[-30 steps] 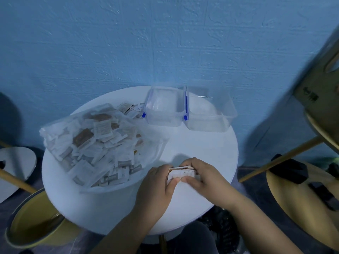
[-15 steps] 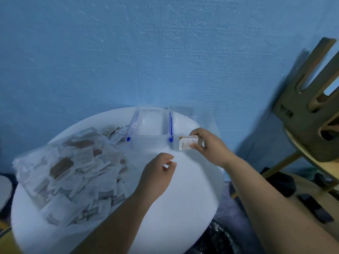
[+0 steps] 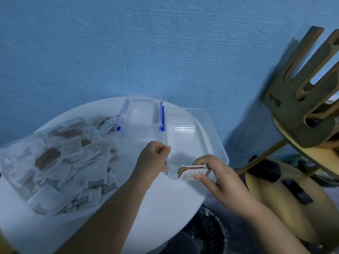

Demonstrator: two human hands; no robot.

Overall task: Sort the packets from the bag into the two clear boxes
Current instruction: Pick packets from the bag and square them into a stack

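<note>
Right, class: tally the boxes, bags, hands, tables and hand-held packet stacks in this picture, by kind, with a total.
Clear boxes: 2, blue-clipped box and plain box
Plastic bag: 1
Hands: 2, left hand and right hand
Packet stack: 1
Round table: 1
Total: 7

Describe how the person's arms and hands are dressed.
The left forearm and right forearm are bare to the frame's edge; no sleeves show. The left hand and right hand wear no gloves, and no rings, watch or bracelet are visible.
</note>
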